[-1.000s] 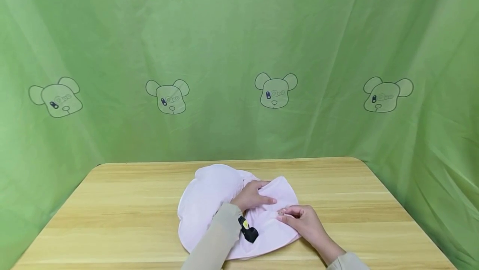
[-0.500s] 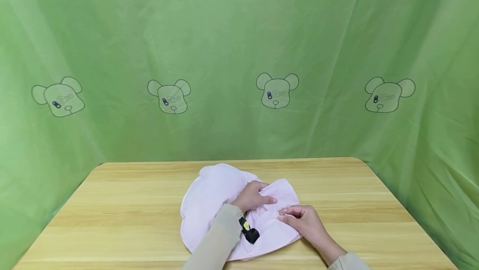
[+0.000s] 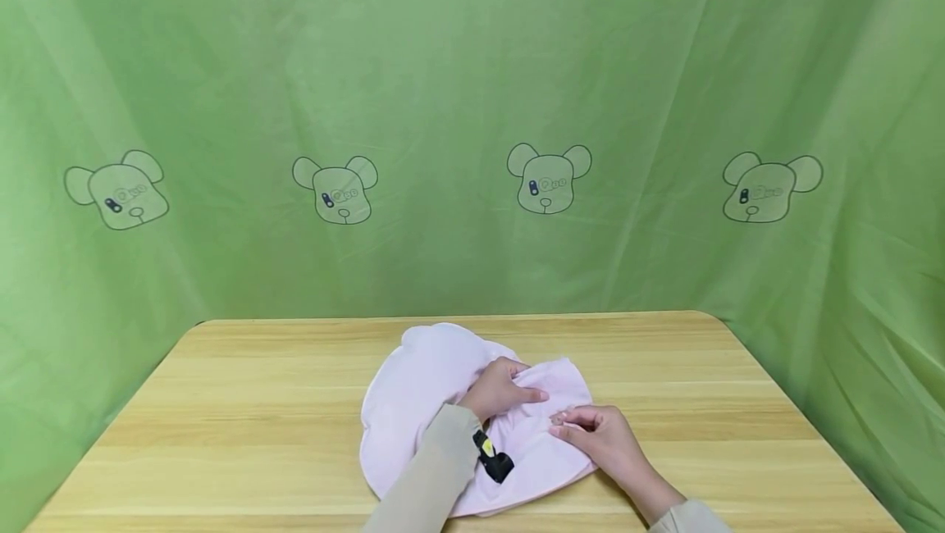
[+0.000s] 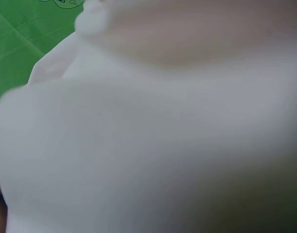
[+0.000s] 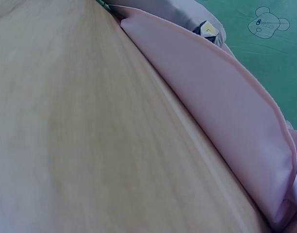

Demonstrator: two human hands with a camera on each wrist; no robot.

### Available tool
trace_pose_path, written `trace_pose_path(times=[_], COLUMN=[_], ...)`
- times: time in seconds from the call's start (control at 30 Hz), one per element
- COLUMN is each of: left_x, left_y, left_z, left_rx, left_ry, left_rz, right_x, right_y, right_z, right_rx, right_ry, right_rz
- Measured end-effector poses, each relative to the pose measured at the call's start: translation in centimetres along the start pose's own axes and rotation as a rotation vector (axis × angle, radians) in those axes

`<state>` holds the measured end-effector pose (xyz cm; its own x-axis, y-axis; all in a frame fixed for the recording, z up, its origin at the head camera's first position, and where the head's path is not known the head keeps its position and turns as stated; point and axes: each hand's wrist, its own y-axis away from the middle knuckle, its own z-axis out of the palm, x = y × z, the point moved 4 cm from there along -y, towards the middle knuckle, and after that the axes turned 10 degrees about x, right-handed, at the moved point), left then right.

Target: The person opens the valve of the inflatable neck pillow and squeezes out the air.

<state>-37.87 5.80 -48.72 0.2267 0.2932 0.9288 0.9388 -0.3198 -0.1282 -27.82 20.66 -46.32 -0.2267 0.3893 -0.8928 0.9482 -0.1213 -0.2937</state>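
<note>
A pale pink cloth piece (image 3: 406,402) with a scalloped edge lies on the table, its left part smooth and rounded, its right part gathered into folds. My left hand (image 3: 498,389) reaches across it and grips the folded part, thumb on top; the other fingers are largely hidden by the fabric. Close by on the right, my right hand (image 3: 601,439) pinches the cloth between thumb and forefinger, where a small brownish bit (image 3: 557,419) shows at the fingertips. Blurred pale fabric (image 4: 90,145) fills most of the left wrist view. The right wrist view shows the cloth's raised edge (image 5: 211,87).
The wooden table (image 3: 258,418) extends to both sides of the cloth. Green curtains (image 3: 443,66) with bear-head drawings stand behind and beside it. A black wrist strap with a yellow patch (image 3: 493,459) sits at the left sleeve, over the cloth.
The cloth's left part has shifted slightly right, and its top right fold has sunk a little. Both hands keep nearly the same place and hold.
</note>
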Motion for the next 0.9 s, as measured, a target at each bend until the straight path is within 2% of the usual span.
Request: trace_pose_path(times=[0.2, 0.33, 0.47, 0.57, 0.67, 0.77, 0.9], left_x=[0.2, 0.3, 0.6, 1.4, 2.7, 3.9, 4.7], left_y=[0.2, 0.2, -0.1, 0.1, 0.6, 1.0, 1.1], left_z=[0.2, 0.1, -0.3, -1.0, -1.8, -2.6, -3.0], left_rx=[-0.002, -0.02, -0.014, 0.0, -0.022, -0.058, -0.078], left_ry=[0.014, 0.032, 0.006, -0.021, -0.021, -0.018, 0.027], left_rz=[0.0, 0.019, 0.042, 0.034, 0.042, 0.081, 0.148], right_x=[1.6, 1.8, 1.7, 1.6, 1.4, 1.4, 1.5], right_y=[-0.3, -0.3, -0.3, -0.3, -0.3, -0.3, -0.4], right_z=[0.0, 0.1, 0.2, 0.2, 0.2, 0.1, 0.1], right_rx=[-0.009, -0.01, -0.011, -0.018, -0.027, -0.026, -0.019], right_ry=[-0.021, -0.043, -0.053, -0.057, -0.06, -0.066, -0.068], right_rz=[0.0, 0.001, 0.019, 0.011, -0.019, -0.026, -0.01])
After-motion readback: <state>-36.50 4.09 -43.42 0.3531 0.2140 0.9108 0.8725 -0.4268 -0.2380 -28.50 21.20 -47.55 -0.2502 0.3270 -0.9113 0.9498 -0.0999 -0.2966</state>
